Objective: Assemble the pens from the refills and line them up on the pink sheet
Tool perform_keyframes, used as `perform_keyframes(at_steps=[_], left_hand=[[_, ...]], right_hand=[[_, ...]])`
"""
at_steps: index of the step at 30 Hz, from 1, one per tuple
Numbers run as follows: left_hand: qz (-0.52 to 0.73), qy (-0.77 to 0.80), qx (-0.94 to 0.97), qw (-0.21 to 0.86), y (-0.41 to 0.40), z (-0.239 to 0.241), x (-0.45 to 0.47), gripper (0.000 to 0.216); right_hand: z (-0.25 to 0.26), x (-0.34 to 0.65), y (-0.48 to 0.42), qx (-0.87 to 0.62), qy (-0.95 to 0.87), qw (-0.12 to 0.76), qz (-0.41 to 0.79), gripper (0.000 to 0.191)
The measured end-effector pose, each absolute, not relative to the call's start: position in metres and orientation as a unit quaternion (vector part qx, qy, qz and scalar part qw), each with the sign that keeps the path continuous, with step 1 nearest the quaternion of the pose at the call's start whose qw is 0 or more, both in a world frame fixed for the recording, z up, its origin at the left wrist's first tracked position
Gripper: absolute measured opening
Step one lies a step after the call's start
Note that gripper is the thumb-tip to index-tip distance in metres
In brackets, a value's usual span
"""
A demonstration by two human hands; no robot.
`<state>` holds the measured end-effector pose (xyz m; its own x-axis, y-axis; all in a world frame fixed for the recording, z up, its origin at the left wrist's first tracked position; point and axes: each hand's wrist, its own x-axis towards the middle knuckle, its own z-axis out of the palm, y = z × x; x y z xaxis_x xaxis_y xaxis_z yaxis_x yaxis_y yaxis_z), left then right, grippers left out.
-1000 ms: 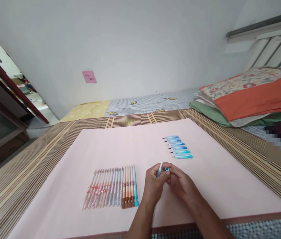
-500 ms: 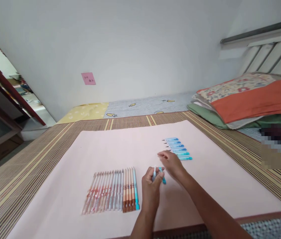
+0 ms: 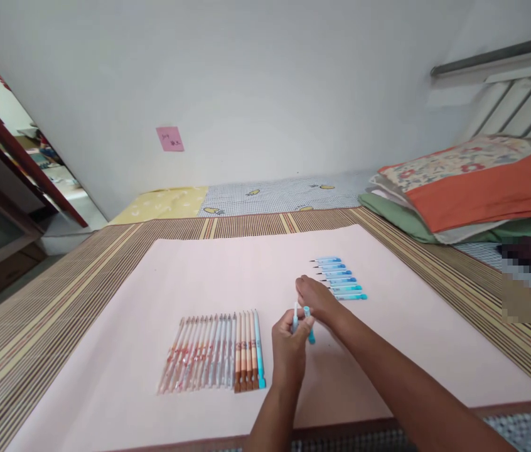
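Observation:
My left hand (image 3: 290, 336) is closed around two pen pieces: a slim white and pale-blue pen body (image 3: 295, 317) standing up and a turquoise pen cap (image 3: 311, 326) beside it. Just beyond it, my right hand (image 3: 315, 295) is closed with its fingertips pinched together; whatever they may hold is hidden. Next to that hand several blue and turquoise black-tipped pens (image 3: 338, 273) lie in a column, and the hand partly covers the nearest ones. Left of my left hand is a row of upright-laid pens (image 3: 206, 355), clear-pink and grey, then brown-ended ones (image 3: 245, 358) and one light-blue pen (image 3: 259, 351).
A pale pink sheet (image 3: 228, 270) covers the striped mat (image 3: 119, 263). Folded bedding in orange and floral cloth (image 3: 482, 182) is piled at the right. Behind runs a white wall (image 3: 270, 94) with a pink note (image 3: 170, 139). A doorway opens at the far left.
My right hand has drawn slightly back from the blue pens, and its fingertips have turned upward. My left hand still holds the same pen pieces. The view has shifted slightly.

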<state>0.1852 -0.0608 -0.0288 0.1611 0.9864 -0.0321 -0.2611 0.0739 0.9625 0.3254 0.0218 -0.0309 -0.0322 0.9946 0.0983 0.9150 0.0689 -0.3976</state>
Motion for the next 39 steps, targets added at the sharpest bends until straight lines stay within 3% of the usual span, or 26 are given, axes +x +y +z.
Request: perform_keyframes(at_steps=[4, 8, 10, 16, 26, 39], left_hand=[[0.502, 0.406, 0.449, 0.618, -0.06, -0.024, 0.185, 0.03], [0.494, 0.408, 0.452, 0.621, -0.061, -0.021, 0.187, 0.032], [0.486, 0.406, 0.465, 0.619, -0.063, -0.02, 0.188, 0.031], [0.462, 0.404, 0.504, 0.608, -0.064, -0.022, 0.188, 0.027], [0.464, 0.403, 0.508, 0.603, -0.066, -0.018, 0.19, 0.026], [0.504, 0.397, 0.458, 0.615, -0.062, -0.021, 0.189, 0.031]], right_hand=[[-0.026, 0.337, -0.006, -0.673, -0.674, 0.264, 0.151, 0.016], [-0.019, 0.341, -0.045, -0.604, -0.549, 0.494, 0.299, 0.015], [-0.015, 0.339, -0.061, -0.56, -0.51, 0.55, 0.351, 0.016], [-0.011, 0.337, -0.076, -0.505, -0.537, 0.551, 0.392, 0.015], [-0.002, 0.344, -0.081, -0.475, -0.602, 0.536, 0.352, 0.012], [-0.02, 0.343, -0.084, -0.531, -0.488, 0.561, 0.407, 0.029]])
